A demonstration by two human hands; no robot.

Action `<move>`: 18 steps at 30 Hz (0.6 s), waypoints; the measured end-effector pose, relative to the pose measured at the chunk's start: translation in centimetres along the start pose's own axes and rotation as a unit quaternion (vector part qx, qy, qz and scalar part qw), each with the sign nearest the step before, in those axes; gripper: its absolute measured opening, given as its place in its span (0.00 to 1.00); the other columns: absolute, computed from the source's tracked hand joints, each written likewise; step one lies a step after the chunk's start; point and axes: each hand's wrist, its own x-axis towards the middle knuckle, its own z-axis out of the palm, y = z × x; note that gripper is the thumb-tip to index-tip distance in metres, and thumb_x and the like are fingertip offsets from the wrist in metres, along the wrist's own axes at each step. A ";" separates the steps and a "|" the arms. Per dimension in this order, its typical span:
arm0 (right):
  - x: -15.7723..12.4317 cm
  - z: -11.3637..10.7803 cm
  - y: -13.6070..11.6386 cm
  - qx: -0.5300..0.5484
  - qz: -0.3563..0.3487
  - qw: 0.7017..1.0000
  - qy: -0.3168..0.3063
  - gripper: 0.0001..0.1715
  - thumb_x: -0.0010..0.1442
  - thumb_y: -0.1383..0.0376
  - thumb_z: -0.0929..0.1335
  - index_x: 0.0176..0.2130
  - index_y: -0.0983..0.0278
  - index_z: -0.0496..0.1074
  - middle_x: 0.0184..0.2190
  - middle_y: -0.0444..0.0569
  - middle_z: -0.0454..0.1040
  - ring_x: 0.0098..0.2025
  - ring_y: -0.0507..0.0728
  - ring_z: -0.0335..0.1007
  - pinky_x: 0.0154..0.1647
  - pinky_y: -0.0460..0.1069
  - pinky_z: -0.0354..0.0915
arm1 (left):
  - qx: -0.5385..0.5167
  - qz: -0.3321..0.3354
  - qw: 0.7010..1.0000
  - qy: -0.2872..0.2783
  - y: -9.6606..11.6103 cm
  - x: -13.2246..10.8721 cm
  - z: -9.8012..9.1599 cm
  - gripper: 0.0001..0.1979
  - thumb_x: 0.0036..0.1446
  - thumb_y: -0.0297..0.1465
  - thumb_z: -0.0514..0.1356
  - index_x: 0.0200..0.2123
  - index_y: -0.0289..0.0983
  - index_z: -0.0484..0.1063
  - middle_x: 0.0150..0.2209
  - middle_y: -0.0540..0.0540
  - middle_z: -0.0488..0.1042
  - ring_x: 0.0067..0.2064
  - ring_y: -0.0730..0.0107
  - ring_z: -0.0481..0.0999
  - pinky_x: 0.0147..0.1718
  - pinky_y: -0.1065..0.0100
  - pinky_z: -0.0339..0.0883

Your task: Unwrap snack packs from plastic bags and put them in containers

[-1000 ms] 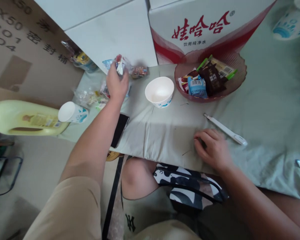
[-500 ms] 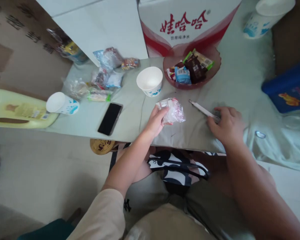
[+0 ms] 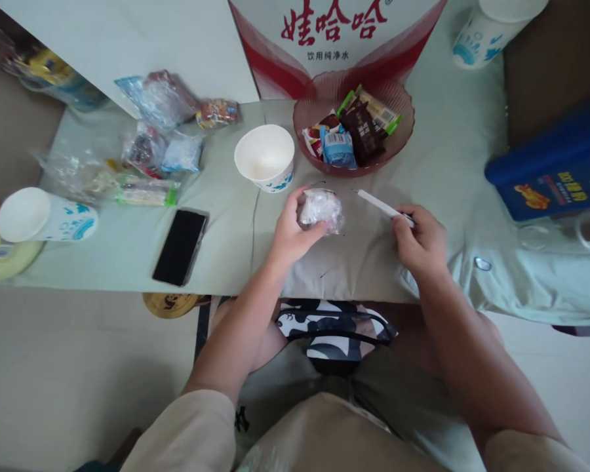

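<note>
My left hand is closed around a crinkled clear-and-white plastic-wrapped packet, held over the middle of the table. What is inside the wrapper cannot be made out. In my right hand is a slim white pen-like tool, gripped near its dark end. Its thin tip points left toward the packet, with a gap between them. Just behind the packet stands a white paper cup, upright. A pink glass bowl holding several wrapped snacks sits behind the tool.
A phone lies at the left front, near wrapped snacks and a tipped paper cup. White cartons stand at the back. Another paper cup, a blue package and a clear glass are on the right.
My right hand has lifted the white tool off the table and now grips it. My left hand has turned the packet. The view has shifted, so the table things sit further left.
</note>
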 end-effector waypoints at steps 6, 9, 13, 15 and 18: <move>-0.3 1.3 0.0 0.219 0.075 0.973 -0.019 0.14 0.59 0.54 0.71 0.42 0.58 0.75 0.25 0.43 0.71 0.26 0.55 0.67 0.29 0.51 0.63 | -0.072 -0.054 0.995 0.033 0.8 -0.3 -1.4 0.40 0.45 0.34 0.78 0.62 0.45 0.72 0.48 0.45 0.78 0.48 0.57 0.81 0.52 0.55 0.75; -0.5 1.9 0.0 0.308 0.108 0.945 -0.023 0.13 0.58 0.52 0.71 0.38 0.56 0.70 0.24 0.43 0.71 0.26 0.55 0.68 0.28 0.50 0.63 | -0.137 -0.068 0.987 0.044 1.1 -0.5 -1.2 0.39 0.41 0.36 0.80 0.57 0.46 0.73 0.46 0.46 0.79 0.45 0.60 0.82 0.46 0.61 0.76; -0.9 2.3 -0.4 0.366 0.142 0.919 -0.033 0.15 0.56 0.52 0.72 0.37 0.56 0.67 0.27 0.42 0.74 0.26 0.54 0.71 0.28 0.49 0.67 | -0.253 -0.117 0.960 0.028 2.0 -0.8 -0.7 0.40 0.39 0.37 0.81 0.55 0.49 0.69 0.49 0.48 0.78 0.48 0.62 0.81 0.46 0.63 0.77; -1.1 2.4 -0.8 0.380 0.159 0.910 -0.045 0.15 0.54 0.54 0.73 0.36 0.56 0.67 0.28 0.43 0.76 0.26 0.53 0.72 0.30 0.50 0.71 | -0.296 -0.157 0.942 0.003 2.6 -1.1 -0.4 0.37 0.43 0.38 0.78 0.54 0.50 0.66 0.50 0.50 0.77 0.48 0.65 0.81 0.45 0.63 0.77; -1.5 2.5 -1.3 0.399 0.182 0.896 -0.064 0.16 0.52 0.55 0.74 0.35 0.57 0.67 0.28 0.43 0.77 0.27 0.53 0.74 0.32 0.50 0.73 | -0.313 -0.161 0.936 0.002 3.2 -1.3 0.2 0.35 0.43 0.32 0.76 0.50 0.49 0.62 0.48 0.54 0.76 0.43 0.71 0.79 0.41 0.68 0.75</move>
